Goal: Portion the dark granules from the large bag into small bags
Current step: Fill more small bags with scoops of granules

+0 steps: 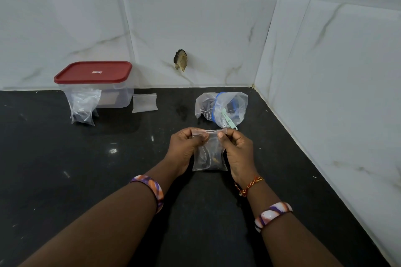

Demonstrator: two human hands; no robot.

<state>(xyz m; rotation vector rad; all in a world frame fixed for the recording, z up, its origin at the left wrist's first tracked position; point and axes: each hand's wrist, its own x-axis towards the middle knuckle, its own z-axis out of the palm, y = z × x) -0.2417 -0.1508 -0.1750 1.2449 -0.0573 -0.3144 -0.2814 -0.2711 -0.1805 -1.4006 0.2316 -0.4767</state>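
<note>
- Head view looked down on a black desk [86,180] set in a corner of white marbled wall tiles [195,28]
- Both hands held a small bag [209,158] upright near the middle of the desk, its bottom edge down at the surface
- Left hand [186,147] pinched the bag's top strip at its left end, thumb in front and fingers curled behind
- Right hand [237,147] pinched the same strip at its right end, thumb tip on the front
- Dark granules [211,160] sat in the lower part of the small bag
- Large bag [223,107] lay crumpled just behind the hands, with a blue band at its mouth and a pale green scoop [227,120] sticking out
- Filled bag [83,105] stood at far left, leaning on a clear box [117,95] with a red lid [93,71]
- Empty bag [144,102] lay flat just right of the box
- Each forearm wore a patterned bangle, left [152,188] and right [273,214]; a red and yellow thread [249,185] circled the right wrist
- Brownish chipped hole [180,60] showed in the back wall above the desk
</note>
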